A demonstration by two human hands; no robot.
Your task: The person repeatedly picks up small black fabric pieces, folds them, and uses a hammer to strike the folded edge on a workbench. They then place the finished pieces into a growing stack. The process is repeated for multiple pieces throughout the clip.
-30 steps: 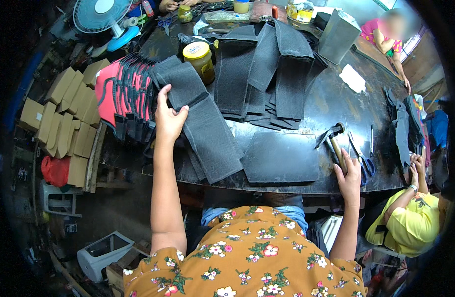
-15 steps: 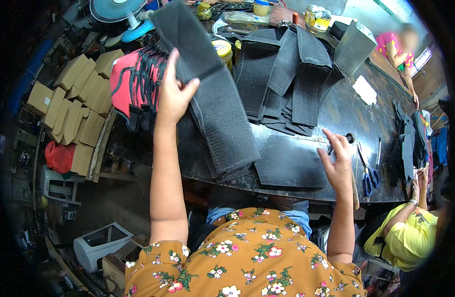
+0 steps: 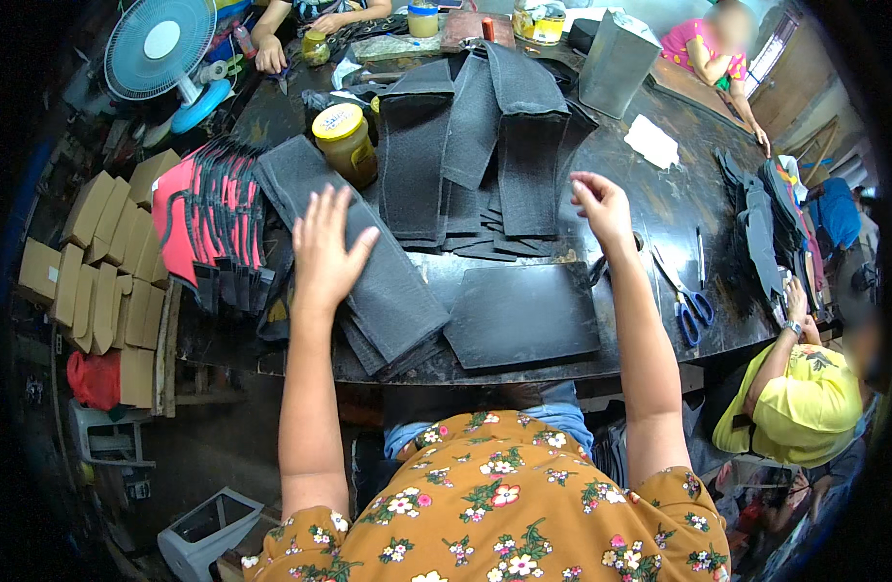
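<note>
Left hand (image 3: 326,252): fingers spread, laid over black strips (image 3: 395,303) stacked slantwise on the table (image 3: 703,199). Strips look light, bendy, rough rather than slippery; long edge probably the best hold. Right hand (image 3: 603,209): beside the black heap (image 3: 531,170), fingers half curled, nothing visible in them.

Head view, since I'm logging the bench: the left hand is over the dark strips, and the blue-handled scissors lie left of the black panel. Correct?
No: the head view shows the blue-handled scissors right of the black panel; the left hand is over the dark strips.
</note>
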